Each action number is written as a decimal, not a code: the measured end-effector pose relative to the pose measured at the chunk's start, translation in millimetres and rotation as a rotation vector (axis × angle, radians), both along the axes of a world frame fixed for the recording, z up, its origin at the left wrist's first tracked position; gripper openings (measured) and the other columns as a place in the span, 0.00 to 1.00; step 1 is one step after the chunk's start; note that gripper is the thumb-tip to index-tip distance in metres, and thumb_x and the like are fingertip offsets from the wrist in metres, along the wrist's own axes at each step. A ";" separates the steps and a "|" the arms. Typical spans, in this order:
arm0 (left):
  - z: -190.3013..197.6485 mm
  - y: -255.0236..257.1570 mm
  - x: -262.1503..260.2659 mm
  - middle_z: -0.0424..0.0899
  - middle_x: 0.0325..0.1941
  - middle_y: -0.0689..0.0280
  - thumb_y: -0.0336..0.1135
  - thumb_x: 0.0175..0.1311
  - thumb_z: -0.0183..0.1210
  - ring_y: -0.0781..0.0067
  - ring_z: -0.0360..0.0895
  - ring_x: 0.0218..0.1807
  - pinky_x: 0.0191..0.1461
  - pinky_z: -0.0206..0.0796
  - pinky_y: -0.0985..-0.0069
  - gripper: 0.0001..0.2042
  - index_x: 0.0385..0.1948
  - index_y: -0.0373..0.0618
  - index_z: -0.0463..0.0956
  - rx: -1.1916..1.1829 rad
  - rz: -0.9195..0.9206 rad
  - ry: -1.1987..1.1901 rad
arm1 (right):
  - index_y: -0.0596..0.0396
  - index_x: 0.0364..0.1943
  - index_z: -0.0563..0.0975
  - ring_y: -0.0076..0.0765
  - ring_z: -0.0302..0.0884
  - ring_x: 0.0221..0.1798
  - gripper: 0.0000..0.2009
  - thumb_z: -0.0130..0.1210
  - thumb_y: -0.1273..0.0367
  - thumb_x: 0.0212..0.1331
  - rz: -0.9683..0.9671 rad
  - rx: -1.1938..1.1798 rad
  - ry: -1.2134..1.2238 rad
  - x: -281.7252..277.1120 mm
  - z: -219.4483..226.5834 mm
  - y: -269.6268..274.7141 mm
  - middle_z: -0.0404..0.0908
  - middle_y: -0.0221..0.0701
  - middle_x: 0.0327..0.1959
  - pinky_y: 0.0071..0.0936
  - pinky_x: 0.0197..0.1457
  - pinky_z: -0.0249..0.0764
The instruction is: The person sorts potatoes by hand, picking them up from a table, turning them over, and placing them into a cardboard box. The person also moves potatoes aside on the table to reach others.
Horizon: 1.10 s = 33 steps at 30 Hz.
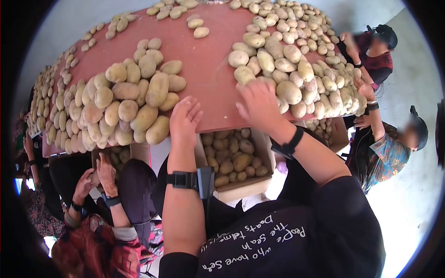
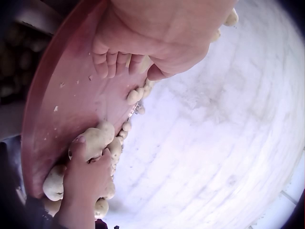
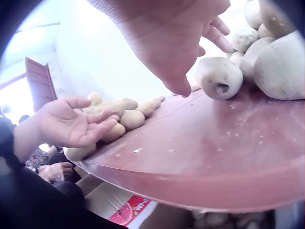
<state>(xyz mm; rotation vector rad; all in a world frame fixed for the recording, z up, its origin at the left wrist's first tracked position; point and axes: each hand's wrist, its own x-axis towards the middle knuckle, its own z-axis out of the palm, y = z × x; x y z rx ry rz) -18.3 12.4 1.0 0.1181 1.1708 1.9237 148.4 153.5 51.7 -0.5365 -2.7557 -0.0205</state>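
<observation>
My left hand (image 1: 185, 121) is held over the table's near edge, beside the left heap of potatoes (image 1: 153, 90). In the right wrist view its palm faces up, with loosely bent fingers and nothing in them. My right hand (image 1: 263, 104) reaches in at the near side of the right potato heap (image 1: 289, 92). Its thumb and fingers are spread apart in the right wrist view, close to a pale potato (image 3: 219, 78) with a dark hollow spot. From the left wrist view, this hand overlaps a large potato (image 2: 90, 144).
The red table (image 1: 211, 74) carries more potatoes along its far edge. Below its near edge stands a cardboard box (image 1: 245, 187) of potatoes. People sit on both sides; one person's hands (image 1: 99, 178) are at the lower left, another's arm (image 1: 368, 90) at the right heap.
</observation>
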 end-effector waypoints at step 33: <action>5.4 4.1 3.9 0.70 0.59 0.55 0.39 0.65 0.47 0.62 0.70 0.59 0.58 0.65 0.68 0.22 0.58 0.36 0.63 -0.076 -0.016 -0.007 | 0.51 0.44 0.73 0.46 0.74 0.48 0.19 0.59 0.67 0.44 0.034 -0.657 -0.627 74.1 -163.1 -62.7 0.72 0.38 0.46 0.39 0.48 0.73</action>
